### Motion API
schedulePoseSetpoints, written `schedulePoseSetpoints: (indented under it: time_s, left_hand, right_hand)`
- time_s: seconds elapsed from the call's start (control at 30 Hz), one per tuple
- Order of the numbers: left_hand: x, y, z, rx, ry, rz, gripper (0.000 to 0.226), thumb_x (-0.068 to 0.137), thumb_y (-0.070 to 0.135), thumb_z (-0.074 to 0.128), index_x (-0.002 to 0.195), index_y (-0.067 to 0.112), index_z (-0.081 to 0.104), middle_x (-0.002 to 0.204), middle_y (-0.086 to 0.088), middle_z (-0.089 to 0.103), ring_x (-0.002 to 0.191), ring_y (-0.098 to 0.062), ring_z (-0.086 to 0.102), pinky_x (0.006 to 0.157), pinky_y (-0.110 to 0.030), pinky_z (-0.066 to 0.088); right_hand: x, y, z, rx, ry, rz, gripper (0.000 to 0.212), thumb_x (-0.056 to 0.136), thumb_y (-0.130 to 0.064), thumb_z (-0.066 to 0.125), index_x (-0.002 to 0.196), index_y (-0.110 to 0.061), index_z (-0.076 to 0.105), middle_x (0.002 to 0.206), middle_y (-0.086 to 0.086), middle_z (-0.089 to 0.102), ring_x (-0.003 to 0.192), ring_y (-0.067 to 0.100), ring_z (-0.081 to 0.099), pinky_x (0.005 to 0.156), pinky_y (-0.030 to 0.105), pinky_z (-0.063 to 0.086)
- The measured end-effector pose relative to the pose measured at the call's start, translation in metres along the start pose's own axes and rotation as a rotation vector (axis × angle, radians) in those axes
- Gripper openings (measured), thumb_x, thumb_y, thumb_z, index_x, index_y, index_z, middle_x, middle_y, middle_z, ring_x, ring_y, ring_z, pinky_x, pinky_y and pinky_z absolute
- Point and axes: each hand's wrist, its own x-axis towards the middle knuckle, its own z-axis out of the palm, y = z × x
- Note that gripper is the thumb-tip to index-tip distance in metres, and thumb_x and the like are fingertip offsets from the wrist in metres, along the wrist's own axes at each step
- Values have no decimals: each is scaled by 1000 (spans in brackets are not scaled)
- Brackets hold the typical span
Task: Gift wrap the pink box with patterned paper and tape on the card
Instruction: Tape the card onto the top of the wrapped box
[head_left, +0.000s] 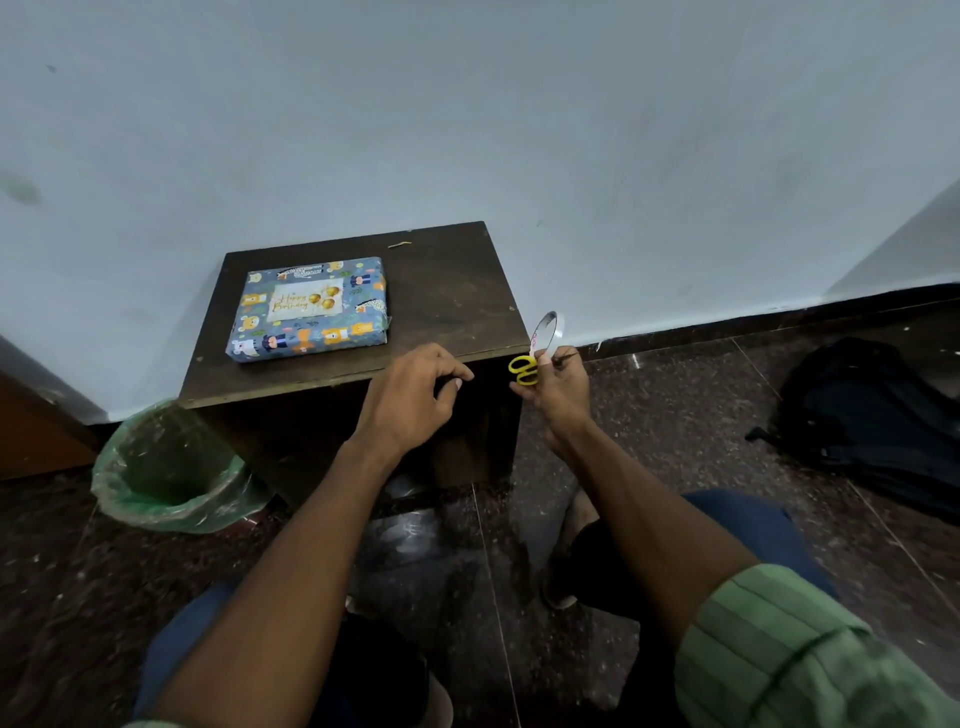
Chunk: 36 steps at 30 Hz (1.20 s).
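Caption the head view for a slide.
Wrapped box with card on table; right hand holds tape and scissors.

Wrapped box flat on left part of dark wooden table, patterned paper all over — card on its top face. Right hand off table's right front corner, gripping tape roll and yellow-handled scissors together. Left hand at front edge, fingers loosely curled, holding nothing. Green-lined bin on floor at left — dark backpack at right.

pale wall; dark (speckled) floor
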Motion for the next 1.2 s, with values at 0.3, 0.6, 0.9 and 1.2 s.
schedulePoseSetpoints:
  time_s: [0.3,0.6,0.9,1.2]
  left_hand:
    - [-1,3,4,-17,-14,-31,22,97,20,71,113,34,78,112,18,68,103,-8,65,77,-37,58]
    - [-5,11,13,117,-199,-55,45,99,28,70,144,30,64,139,12,64,129,-13,58,102,-33,50]
    - [-9,5,12,-126,-233,-246,13,98,26,74,105,32,84,103,19,79,102,0,70,97,-31,57]
    - [-27,6,7,-195,-370,-375,12,86,28,89,86,39,84,72,22,76,77,10,69,78,-15,50]
  right_hand:
    - [-5,-1,2,-157,44,-3,11,110,-18,49,101,-22,54,101,8,66,83,19,63,53,24,55]
    - [-42,6,-16,-389,147,-10,12,108,-29,50,101,-20,55,96,4,72,81,20,68,47,28,47]
    - [-46,-25,-34,-499,-21,81,22,103,-16,62,92,2,64,79,13,67,67,22,61,44,29,50]
    - [-47,-38,-35,-547,-200,326,19,95,-13,73,79,-4,78,78,18,73,59,24,60,50,23,39]
